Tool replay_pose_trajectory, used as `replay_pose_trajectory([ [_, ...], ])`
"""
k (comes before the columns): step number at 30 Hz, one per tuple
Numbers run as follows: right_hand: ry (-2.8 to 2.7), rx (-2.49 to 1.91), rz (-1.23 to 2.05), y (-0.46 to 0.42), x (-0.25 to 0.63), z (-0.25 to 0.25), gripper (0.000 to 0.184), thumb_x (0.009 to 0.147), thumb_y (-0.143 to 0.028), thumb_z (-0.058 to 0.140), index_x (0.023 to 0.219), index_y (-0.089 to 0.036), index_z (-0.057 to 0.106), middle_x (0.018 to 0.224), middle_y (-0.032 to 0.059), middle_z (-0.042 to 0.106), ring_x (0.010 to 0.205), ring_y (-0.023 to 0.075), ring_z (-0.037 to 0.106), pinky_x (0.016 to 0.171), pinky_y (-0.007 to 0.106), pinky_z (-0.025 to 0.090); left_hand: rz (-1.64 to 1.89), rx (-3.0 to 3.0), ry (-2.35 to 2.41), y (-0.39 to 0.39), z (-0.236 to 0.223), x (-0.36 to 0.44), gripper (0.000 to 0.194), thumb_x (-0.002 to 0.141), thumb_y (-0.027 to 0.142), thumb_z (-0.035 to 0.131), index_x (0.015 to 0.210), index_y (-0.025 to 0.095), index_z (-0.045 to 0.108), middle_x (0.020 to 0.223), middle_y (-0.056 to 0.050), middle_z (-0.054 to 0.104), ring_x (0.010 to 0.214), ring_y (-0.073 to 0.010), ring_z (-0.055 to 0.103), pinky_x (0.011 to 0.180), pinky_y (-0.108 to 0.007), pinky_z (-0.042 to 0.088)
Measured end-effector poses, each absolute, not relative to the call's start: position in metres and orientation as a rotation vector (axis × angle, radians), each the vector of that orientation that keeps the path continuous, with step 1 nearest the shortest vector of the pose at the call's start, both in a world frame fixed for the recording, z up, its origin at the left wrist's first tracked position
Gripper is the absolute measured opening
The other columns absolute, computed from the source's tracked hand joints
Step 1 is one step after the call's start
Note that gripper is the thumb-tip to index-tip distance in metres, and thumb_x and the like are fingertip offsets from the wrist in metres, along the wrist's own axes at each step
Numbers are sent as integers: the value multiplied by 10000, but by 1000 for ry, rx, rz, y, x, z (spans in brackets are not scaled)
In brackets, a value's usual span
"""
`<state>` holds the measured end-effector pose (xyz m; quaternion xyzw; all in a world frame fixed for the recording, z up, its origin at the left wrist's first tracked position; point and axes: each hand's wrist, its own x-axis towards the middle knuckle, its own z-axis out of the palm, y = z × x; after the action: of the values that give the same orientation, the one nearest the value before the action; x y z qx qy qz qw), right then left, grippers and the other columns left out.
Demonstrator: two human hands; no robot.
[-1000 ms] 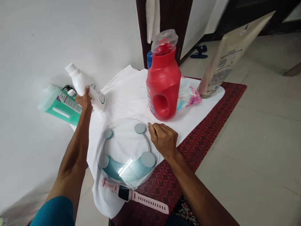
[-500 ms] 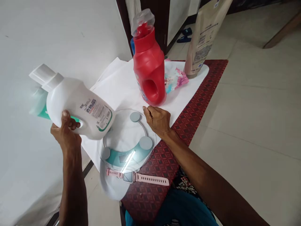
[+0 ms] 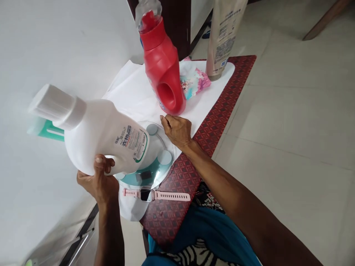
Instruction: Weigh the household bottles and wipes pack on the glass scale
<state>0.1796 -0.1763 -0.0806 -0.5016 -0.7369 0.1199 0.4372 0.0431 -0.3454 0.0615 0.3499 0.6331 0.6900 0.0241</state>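
My left hand [image 3: 101,181] grips a white laundry liquid bottle [image 3: 97,125] through its handle. The bottle is tilted in the air, with its white cap at the upper left and its printed label towards me. Behind and below it, a round glass scale [image 3: 163,173] with teal trim lies partly hidden. Curled into a fist, my right hand [image 3: 177,129] rests by the scale's far right edge, just in front of a red detergent bottle [image 3: 163,70]. Nothing shows in its fingers. This red bottle stands upright under a clear cap. A pink-strapped smartwatch [image 3: 166,195] lies near the scale.
A pink and blue packet [image 3: 195,83] and a beige tube [image 3: 223,40] standing on its cap are at the table's far end. White paper [image 3: 124,85] covers part of the red patterned tabletop [image 3: 222,125]. Something green [image 3: 51,131] shows behind the white bottle, by the wall.
My left hand has brought the white bottle rightward and closer to me, so it covers more of the scale. My right fist stays by the red bottle; the whole view has shifted slightly.
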Motion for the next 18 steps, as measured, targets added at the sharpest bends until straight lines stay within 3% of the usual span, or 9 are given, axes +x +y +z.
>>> replay_pose_trajectory([
  [4,-1851,-1241,319,-177,181,-79,543,1168,-446,398,802,-197,712,700,65,705,632,166,537,629,335,255,1936,1145,2147,-356,61,44,371,828,462,770,637,255,528,571,22,446,549,-200,517,581,-371,473],
  [8,-1818,-1254,342,-178,183,-80,555,1166,-454,395,788,-196,709,689,64,700,615,164,521,626,339,251,1959,1346,2283,-372,57,19,392,907,622,620,775,253,646,788,-50,626,817,-285,663,787,-453,563],
  [12,-1766,-1307,354,-178,184,-81,551,1159,-445,406,780,-191,715,680,69,704,586,163,502,629,352,235,2218,1234,2286,-396,43,-3,572,956,790,535,825,241,629,817,-43,586,833,-261,649,803,-436,559],
  [18,-1731,-1329,388,-176,183,-84,564,1156,-474,414,760,-198,706,670,69,695,588,168,507,644,354,237,2051,1050,2379,-419,25,-6,560,1023,756,499,886,231,637,815,-43,626,779,-238,670,845,-435,598],
])
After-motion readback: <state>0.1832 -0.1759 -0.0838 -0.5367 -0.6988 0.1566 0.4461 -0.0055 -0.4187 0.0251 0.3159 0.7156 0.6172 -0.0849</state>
